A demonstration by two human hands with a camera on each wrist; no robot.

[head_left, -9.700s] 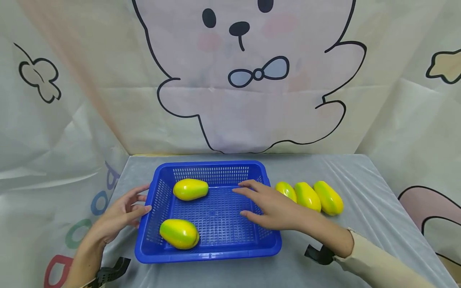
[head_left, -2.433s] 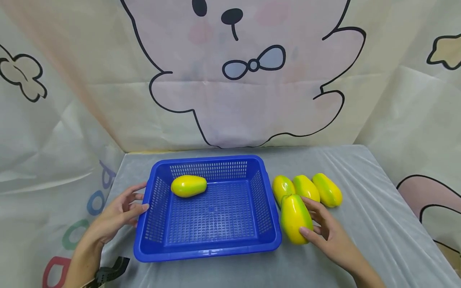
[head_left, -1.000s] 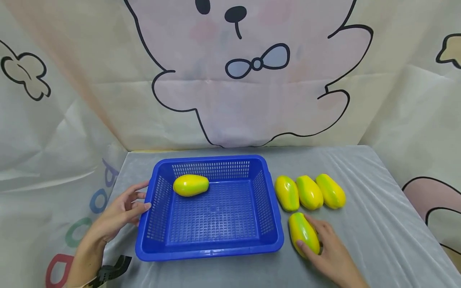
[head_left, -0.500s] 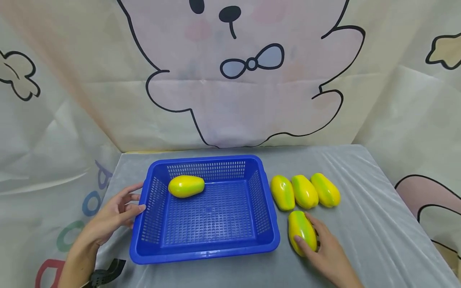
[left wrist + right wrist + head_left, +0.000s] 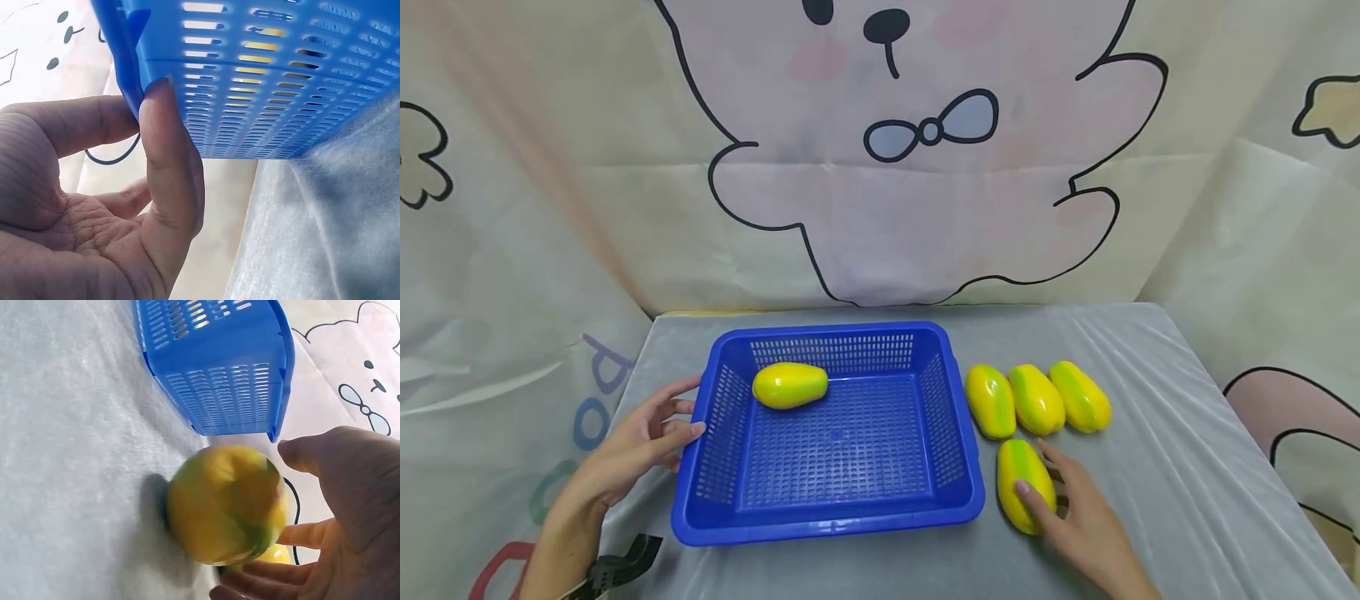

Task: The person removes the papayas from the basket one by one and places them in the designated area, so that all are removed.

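Note:
A blue plastic basket (image 5: 838, 467) stands on the table with one yellow-green papaya (image 5: 790, 386) lying at its back left. At the basket's left side my left hand (image 5: 638, 446) rests its thumb and fingers against the rim and outer wall; the fingers (image 5: 165, 156) are fairly straight in the left wrist view. To the right of the basket another papaya (image 5: 1021, 475) lies on the cloth. My right hand (image 5: 1086, 521) is loosely around its right side, thumb above it. In the right wrist view the thumb (image 5: 306, 453) stands apart from the fruit, and the fingers are spread beside it.
A row of papayas (image 5: 1036, 400) lies behind the right hand's papaya, right of the basket. Grey cloth (image 5: 1187, 467) covers the table. A printed curtain (image 5: 925, 225) with a cartoon bear hangs along the back and sides.
The papaya from the basket's near left was carried right by my right hand and set on the cloth. The thumb has since loosened from it. My left hand stayed at the basket.

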